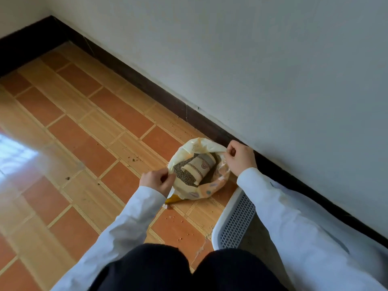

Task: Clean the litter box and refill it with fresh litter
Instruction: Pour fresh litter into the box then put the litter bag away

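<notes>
Head view: the litter bag (206,191) stands open on the tiled floor (84,133), just before the dark skirting and at the far end of the litter box (235,221), whose white rim and grid show at the near right under the right sleeve. The left hand (156,181) pinches the bag's near-left lip; the right hand (240,158) pinches the far-right lip. Both hold plastic between curled fingers, and they stretch the mouth wide between them.

Inside, a paper cup (199,168) lies on its side, half sunk in grey litter (183,176), its long axis running from the near left to the far right, roughly along the line between the two hands. Its mouth seems to face the near left, so the left hand looks nearer to it. The box lies to the near right of the bag, so I judge a scooped load must travel that way.
</notes>
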Demonstrator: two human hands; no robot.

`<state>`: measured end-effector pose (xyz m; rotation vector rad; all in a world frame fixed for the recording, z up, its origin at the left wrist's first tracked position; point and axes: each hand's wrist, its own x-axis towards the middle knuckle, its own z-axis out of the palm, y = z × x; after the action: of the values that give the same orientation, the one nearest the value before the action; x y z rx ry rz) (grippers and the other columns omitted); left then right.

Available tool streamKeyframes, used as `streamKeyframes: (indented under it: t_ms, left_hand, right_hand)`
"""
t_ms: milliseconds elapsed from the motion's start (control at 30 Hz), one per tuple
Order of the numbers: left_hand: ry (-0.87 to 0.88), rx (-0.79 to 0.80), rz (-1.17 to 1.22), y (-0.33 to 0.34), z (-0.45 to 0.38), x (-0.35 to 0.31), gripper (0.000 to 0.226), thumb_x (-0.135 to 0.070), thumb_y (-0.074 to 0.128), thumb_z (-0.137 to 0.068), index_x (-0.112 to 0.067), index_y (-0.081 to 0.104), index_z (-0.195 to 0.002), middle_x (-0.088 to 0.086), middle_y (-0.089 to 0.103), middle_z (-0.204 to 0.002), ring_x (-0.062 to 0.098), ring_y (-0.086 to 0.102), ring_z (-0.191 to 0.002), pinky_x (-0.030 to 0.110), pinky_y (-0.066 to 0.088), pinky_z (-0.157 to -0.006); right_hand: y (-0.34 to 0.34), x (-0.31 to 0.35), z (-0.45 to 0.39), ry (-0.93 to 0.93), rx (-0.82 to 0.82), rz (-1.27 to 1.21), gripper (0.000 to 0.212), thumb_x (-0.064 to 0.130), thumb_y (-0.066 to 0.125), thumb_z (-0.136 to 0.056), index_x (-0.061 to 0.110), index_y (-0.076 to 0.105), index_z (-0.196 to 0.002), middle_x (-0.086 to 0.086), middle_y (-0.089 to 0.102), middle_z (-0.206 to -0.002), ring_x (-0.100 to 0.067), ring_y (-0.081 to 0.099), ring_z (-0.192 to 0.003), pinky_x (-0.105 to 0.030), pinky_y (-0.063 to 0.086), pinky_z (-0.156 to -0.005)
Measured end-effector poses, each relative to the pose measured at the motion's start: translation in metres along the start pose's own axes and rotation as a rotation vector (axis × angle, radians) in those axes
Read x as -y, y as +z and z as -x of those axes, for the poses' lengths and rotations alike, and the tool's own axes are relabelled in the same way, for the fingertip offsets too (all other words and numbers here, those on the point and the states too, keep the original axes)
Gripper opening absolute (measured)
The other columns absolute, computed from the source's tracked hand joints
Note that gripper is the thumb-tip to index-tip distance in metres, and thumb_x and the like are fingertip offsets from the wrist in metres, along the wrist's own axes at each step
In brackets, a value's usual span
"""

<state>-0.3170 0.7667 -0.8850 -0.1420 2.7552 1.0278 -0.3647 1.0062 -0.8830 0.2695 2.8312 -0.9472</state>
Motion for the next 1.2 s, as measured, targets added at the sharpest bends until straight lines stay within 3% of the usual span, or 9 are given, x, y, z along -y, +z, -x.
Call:
streamKeyframes:
  t_ms: [133, 233, 300, 400, 533, 700, 967, 1067, 1200]
  left_hand:
    - [0.019, -0.016, 0.029, 0.011, 0.004, 0.000, 0.070, -0.058, 0.028, -0.062, 0.000, 0.066, -0.073, 0.022, 0.060, -0.059, 0.023, 0.044, -0.049, 0.034, 0.039, -0.050]
    - [0.043, -0.025, 0.022, 0.015, 0.008, 0.003, 0.055, -0.048, 0.039, -0.071, 0.001, 0.065, -0.072, 0.023, 0.058, -0.056, 0.023, 0.040, -0.047, 0.030, 0.034, -0.049]
    - [0.089, -0.024, 0.011, 0.020, 0.009, 0.005, 0.045, -0.040, 0.046, -0.077, 0.001, 0.063, -0.071, 0.021, 0.053, -0.052, 0.022, 0.037, -0.045, 0.028, 0.032, -0.048]
    - [0.174, -0.014, -0.025, 0.027, 0.013, 0.008, 0.037, -0.026, 0.057, -0.087, 0.002, 0.059, -0.064, 0.009, 0.043, -0.047, 0.020, 0.034, -0.043, 0.025, 0.027, -0.045]
    - [0.255, 0.005, -0.059, 0.034, 0.019, 0.011, 0.042, -0.037, 0.047, -0.080, -0.002, 0.056, -0.059, 0.003, 0.040, -0.043, 0.016, 0.033, -0.038, 0.023, 0.027, -0.042]
    - [0.264, -0.036, -0.052, 0.040, 0.019, 0.013, 0.042, -0.037, 0.046, -0.076, -0.001, 0.054, -0.058, 0.008, 0.041, -0.043, 0.016, 0.031, -0.039, 0.023, 0.026, -0.041]
    - [0.313, -0.029, -0.037, 0.042, 0.014, 0.017, 0.040, -0.037, 0.047, -0.077, -0.003, 0.057, -0.059, 0.005, 0.041, -0.042, 0.014, 0.031, -0.038, 0.022, 0.027, -0.041]
    - [0.332, -0.037, -0.024, 0.044, 0.015, 0.019, 0.039, -0.036, 0.047, -0.078, -0.004, 0.059, -0.059, 0.009, 0.046, -0.042, 0.014, 0.033, -0.036, 0.021, 0.028, -0.040]
    - [0.334, -0.041, -0.029, 0.045, 0.016, 0.019, 0.039, -0.036, 0.047, -0.079, -0.004, 0.059, -0.059, 0.011, 0.049, -0.043, 0.016, 0.035, -0.037, 0.023, 0.030, -0.041]
  right_hand:
    - [0.001, -0.009, 0.009, -0.031, -0.057, 0.029, 0.014, 0.023, 0.060, -0.089, 0.013, 0.051, -0.086, -0.001, 0.057, -0.082, -0.016, 0.057, -0.074, -0.027, 0.050, -0.065]
    - [-0.001, -0.001, 0.032, -0.174, -0.181, 0.000, 0.021, 0.029, 0.064, -0.087, 0.015, 0.050, -0.091, 0.001, 0.054, -0.088, -0.012, 0.054, -0.075, -0.023, 0.049, -0.067]
    - [0.001, 0.006, 0.046, -0.269, -0.080, 0.038, 0.025, 0.036, 0.066, -0.085, 0.016, 0.053, -0.092, 0.003, 0.057, -0.089, -0.010, 0.056, -0.077, -0.022, 0.051, -0.069]
    - [0.017, 0.006, 0.055, -0.255, 0.130, 0.195, 0.050, 0.044, 0.067, -0.081, 0.015, 0.050, -0.119, 0.000, 0.056, -0.118, -0.014, 0.054, -0.106, -0.026, 0.047, -0.087]
    - [0.041, 0.000, 0.048, -0.186, 0.188, 0.326, 0.078, 0.051, 0.072, -0.073, 0.009, 0.039, -0.129, -0.008, 0.047, -0.131, -0.022, 0.044, -0.123, -0.037, 0.042, -0.102]
    - [0.053, 0.001, 0.046, -0.166, 0.136, 0.352, 0.079, 0.052, 0.074, -0.070, 0.007, 0.039, -0.124, -0.010, 0.046, -0.128, -0.025, 0.043, -0.121, -0.037, 0.039, -0.100]
    - [0.049, -0.004, 0.043, -0.142, 0.199, 0.247, 0.086, 0.042, 0.083, -0.062, 0.008, 0.034, -0.124, -0.010, 0.040, -0.129, -0.025, 0.040, -0.120, -0.038, 0.042, -0.098]
    - [0.056, 0.003, 0.056, -0.138, 0.017, 0.248, 0.094, 0.049, 0.084, -0.056, 0.006, 0.035, -0.123, -0.008, 0.037, -0.122, -0.021, 0.042, -0.111, -0.033, 0.042, -0.094]
    - [0.076, 0.002, 0.059, -0.178, -0.187, 0.461, 0.101, 0.051, 0.085, -0.054, 0.004, 0.031, -0.124, -0.010, 0.038, -0.116, -0.017, 0.049, -0.100, -0.029, 0.052, -0.083]
